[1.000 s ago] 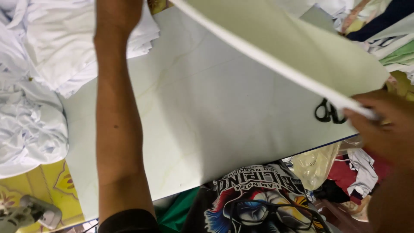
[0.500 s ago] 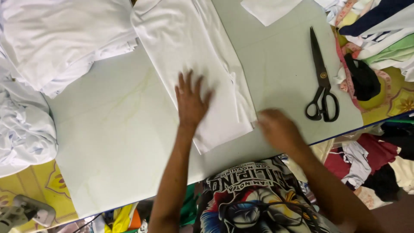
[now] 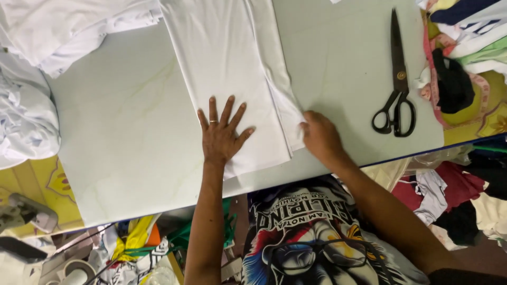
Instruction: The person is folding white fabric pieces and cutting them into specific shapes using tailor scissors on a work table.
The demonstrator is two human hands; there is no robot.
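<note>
A folded white fabric piece (image 3: 227,68) lies flat on the pale table (image 3: 116,142), running from the top edge down towards me. My left hand (image 3: 222,134) rests palm down on its lower part, fingers spread, a ring on one finger. At the cloth's lower right corner my right hand (image 3: 319,137) has its fingers curled, pinching the layered edge.
Black scissors (image 3: 396,79) lie on the table to the right, handles towards me. Heaps of white cloth (image 3: 31,79) cover the left and top left. Coloured garments (image 3: 465,58) pile up at the right edge. More clothes and clutter lie below the table's near edge.
A second ago both hands held a pale sheet up in front of the camera. It now lies flat on the table; my left hand presses it and my right hand has reached its corner.
</note>
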